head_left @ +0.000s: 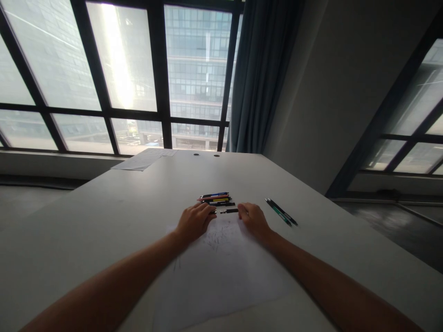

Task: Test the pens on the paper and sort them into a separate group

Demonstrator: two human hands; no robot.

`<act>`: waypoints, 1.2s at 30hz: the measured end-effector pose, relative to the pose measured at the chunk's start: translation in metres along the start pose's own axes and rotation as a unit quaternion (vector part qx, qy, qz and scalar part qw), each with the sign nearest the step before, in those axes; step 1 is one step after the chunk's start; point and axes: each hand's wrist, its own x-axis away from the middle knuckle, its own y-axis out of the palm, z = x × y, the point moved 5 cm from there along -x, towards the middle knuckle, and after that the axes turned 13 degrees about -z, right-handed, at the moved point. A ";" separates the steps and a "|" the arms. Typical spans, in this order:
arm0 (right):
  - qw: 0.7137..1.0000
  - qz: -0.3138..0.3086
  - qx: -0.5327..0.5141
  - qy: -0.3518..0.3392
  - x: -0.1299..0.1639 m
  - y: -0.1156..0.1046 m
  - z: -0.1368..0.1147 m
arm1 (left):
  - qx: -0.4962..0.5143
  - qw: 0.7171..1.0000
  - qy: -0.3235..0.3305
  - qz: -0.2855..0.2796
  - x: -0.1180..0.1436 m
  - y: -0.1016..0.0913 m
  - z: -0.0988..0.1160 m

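Over the top part of a white sheet of paper, my two hands are close together. My left hand is closed on a small dark piece, mostly hidden by the fingers, with only its end showing. Between the fingertips of my right hand is a black pen, its pale end pointing left towards that piece. A narrow gap separates the two. Dark scribbles cover the upper middle of the paper. Just beyond my hands lies a row of several pens, black, blue, orange and yellow among them.
To the right lie a green pen and a black pen, side by side. More paper sheets rest at the far left of the white table. Two dark round discs are near its far edge, below the windows and curtain.
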 end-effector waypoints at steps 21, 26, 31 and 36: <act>0.968 -0.041 -0.046 -0.244 0.013 0.012 -0.045 | 0.106 0.991 0.041 0.065 0.003 -0.008 0.005; 0.973 0.057 0.037 -0.223 0.014 -0.001 -0.035 | 0.087 0.996 0.005 0.012 0.003 -0.006 0.002; 0.956 0.081 0.090 -0.267 0.019 -0.004 -0.045 | 0.067 0.994 0.009 -0.087 0.000 -0.002 0.007; 0.939 0.088 0.111 -0.315 0.024 -0.005 -0.055 | 0.068 0.987 0.016 -0.144 -0.002 0.001 0.010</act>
